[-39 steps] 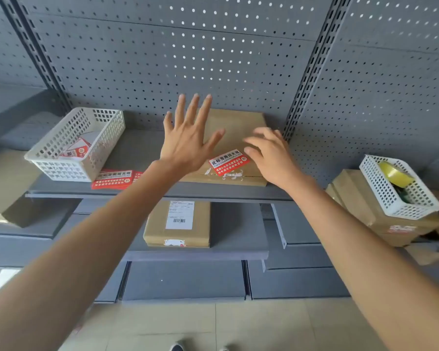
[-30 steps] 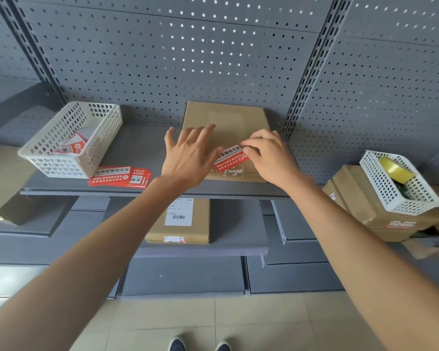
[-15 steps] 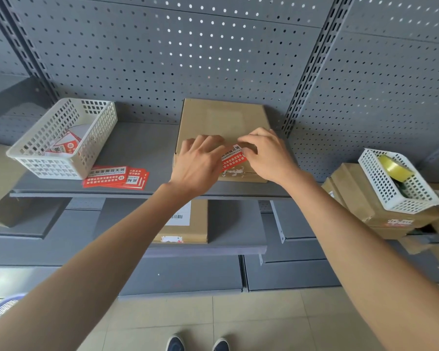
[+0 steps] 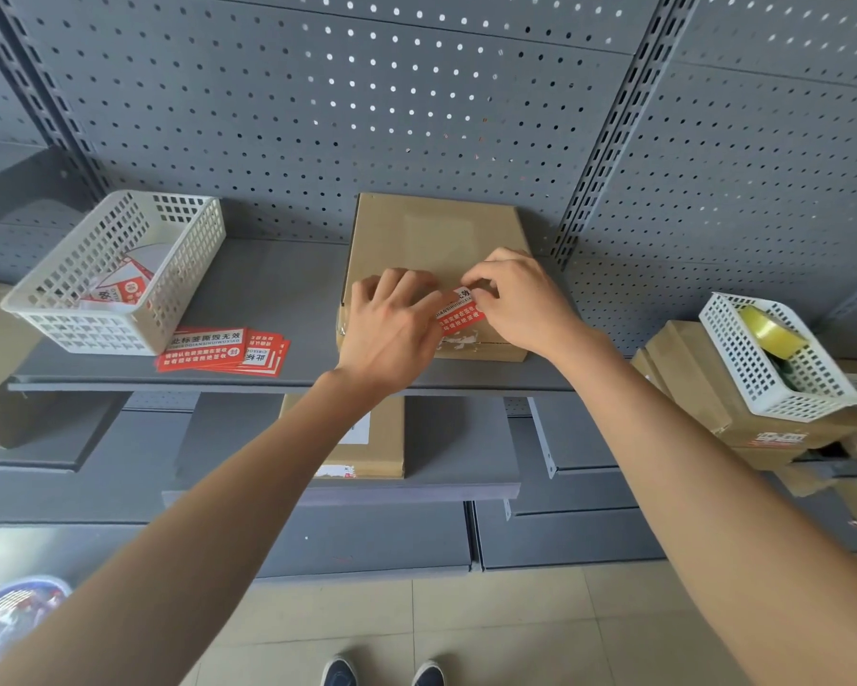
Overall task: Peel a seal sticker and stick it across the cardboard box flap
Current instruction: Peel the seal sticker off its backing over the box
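Right now we press the red seal sticker [image 4: 458, 314] onto the cardboard box [image 4: 436, 240], near its front edge, so it can bridge the flap. Our left hand [image 4: 391, 329] lies flat with loose fingers at the sticker's 9 o'clock end, pinning it. Our right hand [image 4: 520, 304] pinches the 3 o'clock end. At 9 o'clock a white basket [image 4: 70, 324] holds stickers, with spare stickers [image 4: 223, 351] beside it. At 3 o'clock another basket [image 4: 772, 388] holds a tape roll [image 4: 770, 331].
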`<action>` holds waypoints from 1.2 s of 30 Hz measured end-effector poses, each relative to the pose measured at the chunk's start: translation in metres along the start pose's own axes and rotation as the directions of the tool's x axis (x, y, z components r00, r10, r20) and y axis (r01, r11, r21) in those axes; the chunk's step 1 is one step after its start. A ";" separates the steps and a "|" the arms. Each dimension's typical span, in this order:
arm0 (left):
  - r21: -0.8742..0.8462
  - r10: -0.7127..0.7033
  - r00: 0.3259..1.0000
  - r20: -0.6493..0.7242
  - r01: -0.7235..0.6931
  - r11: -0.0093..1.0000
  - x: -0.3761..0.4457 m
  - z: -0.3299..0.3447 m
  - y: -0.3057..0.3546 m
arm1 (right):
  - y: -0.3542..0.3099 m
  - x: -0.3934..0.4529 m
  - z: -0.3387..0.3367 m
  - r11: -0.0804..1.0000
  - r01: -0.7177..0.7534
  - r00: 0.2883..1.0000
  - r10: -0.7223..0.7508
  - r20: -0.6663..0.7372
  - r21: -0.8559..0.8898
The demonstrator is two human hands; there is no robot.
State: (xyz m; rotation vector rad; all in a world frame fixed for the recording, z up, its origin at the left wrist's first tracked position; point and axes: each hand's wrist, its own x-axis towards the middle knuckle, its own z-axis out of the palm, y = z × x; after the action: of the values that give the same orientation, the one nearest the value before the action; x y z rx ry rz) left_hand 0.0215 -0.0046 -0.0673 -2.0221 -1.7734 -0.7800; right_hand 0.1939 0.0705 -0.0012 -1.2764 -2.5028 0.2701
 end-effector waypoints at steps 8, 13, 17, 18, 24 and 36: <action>-0.010 -0.016 1.000 -0.006 0.016 1.000 -0.002 0.001 0.001 | 0.000 0.001 0.007 0.996 -0.028 0.996 0.035 -0.076 0.089; -0.011 -0.018 1.000 -0.001 0.018 1.000 -0.002 0.001 0.002 | -0.003 0.003 0.009 0.992 -0.046 0.994 0.057 -0.096 0.114; -0.007 -0.021 1.000 -0.002 0.021 1.000 -0.001 0.001 0.002 | -0.003 0.003 0.011 0.991 -0.050 0.993 0.063 -0.104 0.125; -0.005 -0.020 1.000 -0.002 0.020 1.000 -0.001 0.001 0.002 | -0.003 0.004 0.011 0.991 -0.051 0.992 0.064 -0.104 0.126; -0.008 -0.020 1.000 -0.019 0.019 1.000 -0.002 0.003 0.002 | -0.004 0.004 0.012 0.987 -0.065 0.990 0.082 -0.112 0.148; -0.022 -0.026 0.999 -0.041 0.026 0.999 -0.001 0.004 0.003 | -0.006 0.007 0.010 0.985 -0.086 0.992 0.099 -0.082 0.148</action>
State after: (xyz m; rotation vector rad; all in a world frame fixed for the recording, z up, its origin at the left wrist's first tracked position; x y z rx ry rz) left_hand 0.0250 -0.0038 -0.0709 -1.9854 -1.7789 -0.8461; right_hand 0.1817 0.0728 -0.0077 -1.3183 -2.3076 0.3993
